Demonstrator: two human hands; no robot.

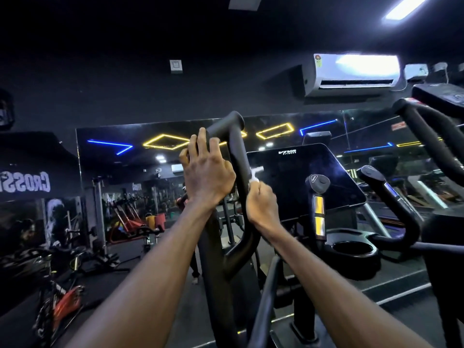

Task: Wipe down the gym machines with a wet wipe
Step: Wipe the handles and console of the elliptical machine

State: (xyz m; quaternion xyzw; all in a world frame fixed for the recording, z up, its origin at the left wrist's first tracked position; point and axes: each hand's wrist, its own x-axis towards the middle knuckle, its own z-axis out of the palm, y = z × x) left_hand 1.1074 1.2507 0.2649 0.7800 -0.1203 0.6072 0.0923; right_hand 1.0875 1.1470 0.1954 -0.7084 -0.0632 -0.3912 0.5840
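Left hand (206,175) is up high on the black handlebar (234,156), fingers curled over its upper branch, steadying it. Just right of that, the right hand (261,207) is closed around the handlebar's upright shaft, and the wet wipe (256,173) pokes out white from the top of the fist, bunched and pinched against the bar. Further right, the dark console screen (301,177) sits close beside that fist, then the short grip with the yellow sensor strips (318,212).

The risks: the wipe looks crumpled small, so one stroke could miss the bar's far side. A slipping fist could knock into the screen's edge. And this handlebar likely swings, so if the left hand lets go, it may move away under the wiping pressure.
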